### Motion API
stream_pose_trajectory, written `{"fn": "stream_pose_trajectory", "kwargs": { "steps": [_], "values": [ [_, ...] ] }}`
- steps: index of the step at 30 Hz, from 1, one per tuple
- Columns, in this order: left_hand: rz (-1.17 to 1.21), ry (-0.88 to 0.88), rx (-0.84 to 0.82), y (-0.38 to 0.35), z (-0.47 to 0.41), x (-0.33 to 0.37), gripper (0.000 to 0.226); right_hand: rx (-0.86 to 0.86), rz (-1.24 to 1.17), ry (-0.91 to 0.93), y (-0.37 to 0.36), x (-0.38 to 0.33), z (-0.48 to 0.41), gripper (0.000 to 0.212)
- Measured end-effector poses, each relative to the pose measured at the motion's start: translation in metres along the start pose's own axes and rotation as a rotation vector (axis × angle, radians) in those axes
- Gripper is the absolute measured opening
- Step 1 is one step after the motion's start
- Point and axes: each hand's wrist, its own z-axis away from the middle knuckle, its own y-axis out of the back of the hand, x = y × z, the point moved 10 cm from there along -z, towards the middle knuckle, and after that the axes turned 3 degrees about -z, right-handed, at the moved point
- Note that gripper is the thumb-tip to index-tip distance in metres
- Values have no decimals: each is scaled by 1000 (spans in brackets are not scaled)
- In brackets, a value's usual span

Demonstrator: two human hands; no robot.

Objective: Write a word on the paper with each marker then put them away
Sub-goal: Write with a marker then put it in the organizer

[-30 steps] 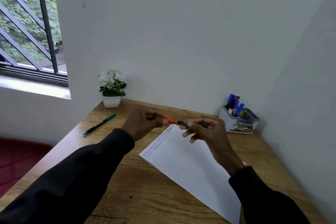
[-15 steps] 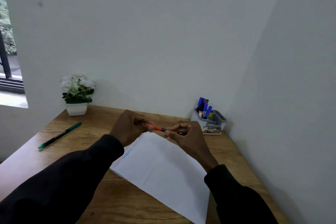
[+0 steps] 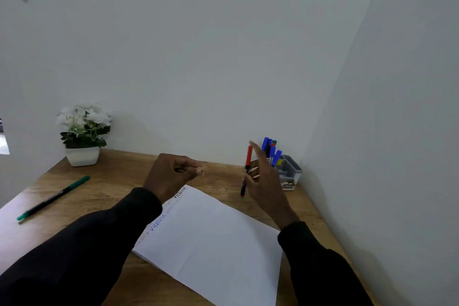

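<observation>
White walls (image 3: 223, 45) meet in a corner behind a wooden desk (image 3: 111, 181). Two black sleeves reach in over it, the left sleeve (image 3: 87, 243) crossing the near left part and the right sleeve (image 3: 323, 268) along the right edge.

The paper (image 3: 211, 238) lies flat in the middle of the desk, turned at an angle, its left edge partly under the left sleeve. A plant (image 3: 84, 126) with white flowers stands in a white pot (image 3: 82, 156) at the far left corner, against the wall.

The left hand (image 3: 171, 172) hangs above the far corner of the paper, its fingers curled in and the thumb tip against the forefinger; nothing shows inside them. The right hand (image 3: 265, 181) is raised over the bare desk between the paper and the holder (image 3: 290, 171), its back to the camera and blurred. It grips the red marker (image 3: 248, 156), which stands almost upright, red end up and dark barrel down, clear of the desk. The forefinger points up beside it.

The grey holder sits in the far right corner, near the right hand, with blue markers (image 3: 272, 151) standing in it. A green marker (image 3: 53, 197) lies alone on the left of the desk, well apart from both hands.

Lines of writing (image 3: 159, 221) run along the paper's left edge, blue ones and a black one.
</observation>
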Motion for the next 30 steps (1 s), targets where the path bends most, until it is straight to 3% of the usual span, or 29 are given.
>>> {"fn": "stream_pose_trajectory", "kwargs": {
  "steps": [7, 10, 25, 30],
  "values": [
    [-76, 22, 28, 16, -9, -25, 14, 240, -3, -59, 50, 32, -39, 70],
    [-89, 20, 40, 22, -11, -31, 14, 301, 50, -42, 63, 30, -68, 52],
    [-83, 55, 58, 34, -11, -60, 13, 174, 456, -93, 56, 59, -122, 45],
    [-78, 57, 52, 34, -10, -59, 15, 110, 566, -91, 48, 69, -123, 18]
  ]
}}
